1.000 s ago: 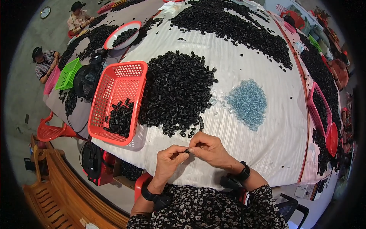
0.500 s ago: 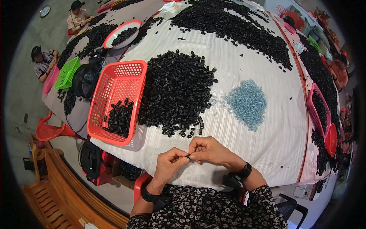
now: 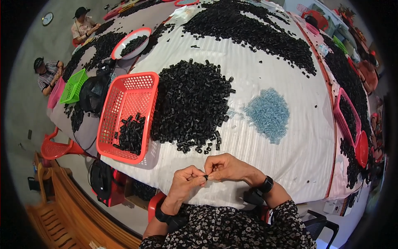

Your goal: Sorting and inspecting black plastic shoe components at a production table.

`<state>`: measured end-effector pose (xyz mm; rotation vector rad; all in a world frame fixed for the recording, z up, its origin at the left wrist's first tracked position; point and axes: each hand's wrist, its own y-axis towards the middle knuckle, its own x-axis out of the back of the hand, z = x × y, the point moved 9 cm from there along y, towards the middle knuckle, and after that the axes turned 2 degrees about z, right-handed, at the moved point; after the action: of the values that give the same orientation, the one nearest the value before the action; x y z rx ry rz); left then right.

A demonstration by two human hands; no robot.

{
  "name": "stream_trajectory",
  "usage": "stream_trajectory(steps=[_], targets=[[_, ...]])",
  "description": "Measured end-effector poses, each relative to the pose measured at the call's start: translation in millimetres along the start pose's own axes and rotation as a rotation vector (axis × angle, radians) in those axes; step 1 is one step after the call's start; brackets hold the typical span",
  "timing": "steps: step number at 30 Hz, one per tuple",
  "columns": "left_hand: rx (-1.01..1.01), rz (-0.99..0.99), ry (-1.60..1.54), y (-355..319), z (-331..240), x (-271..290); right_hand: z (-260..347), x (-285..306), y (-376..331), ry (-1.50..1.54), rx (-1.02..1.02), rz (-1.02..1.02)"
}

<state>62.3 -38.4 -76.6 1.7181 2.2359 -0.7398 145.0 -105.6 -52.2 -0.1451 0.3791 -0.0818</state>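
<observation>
Our L hand [image 3: 185, 182] and R hand [image 3: 230, 168] both pinch one small black pc [image 3: 205, 177] b/w their fingertips, over the near side of the worktop [image 3: 265, 166]. We judge the step is fine finger work on this pc; next move prob. calls for a steady pinch. White cloth covers our worktop, w/ a black pile [image 3: 188, 103], a clear bluish pile [image 3: 268, 114] and a red basket [image 3: 137, 95]. At far left we see a round clock [image 3: 47, 18].

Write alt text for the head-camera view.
A person's left hand and right hand pinch a black part over a white tablecloth. Beyond lie a heap of black parts, a smaller pile of translucent bluish pieces and, at left, a red perforated basket.
</observation>
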Motion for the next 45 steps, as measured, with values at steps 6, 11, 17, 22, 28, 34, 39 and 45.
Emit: stream_trajectory(steps=[6,11,17,22,28,34,39,45], targets=[[0.026,-0.009,-0.089,1,2,-6,1,5,1,0.013,0.075,-0.012],[-0.03,-0.038,-0.1,4,-5,-5,-1,4,1,-0.076,-0.008,-0.046],[-0.153,-0.163,-0.066,5,-18,6,48,-18,-15,-0.927,0.638,-0.382],[-0.194,-0.213,0.045,3,-22,12,46,-19,-13,-0.862,0.593,-0.425],[-0.237,-0.239,0.389,1,-34,2,46,-19,-21,-0.955,0.736,-0.479],[-0.255,-0.213,0.335,3,-37,-2,51,-18,-24,-0.973,0.771,-0.485],[-0.251,-0.181,0.414,9,-36,-8,51,-12,-32,-0.908,0.803,-0.563],[-0.256,-0.111,0.547,13,-48,-12,54,5,-35,-0.764,0.77,-0.681]])
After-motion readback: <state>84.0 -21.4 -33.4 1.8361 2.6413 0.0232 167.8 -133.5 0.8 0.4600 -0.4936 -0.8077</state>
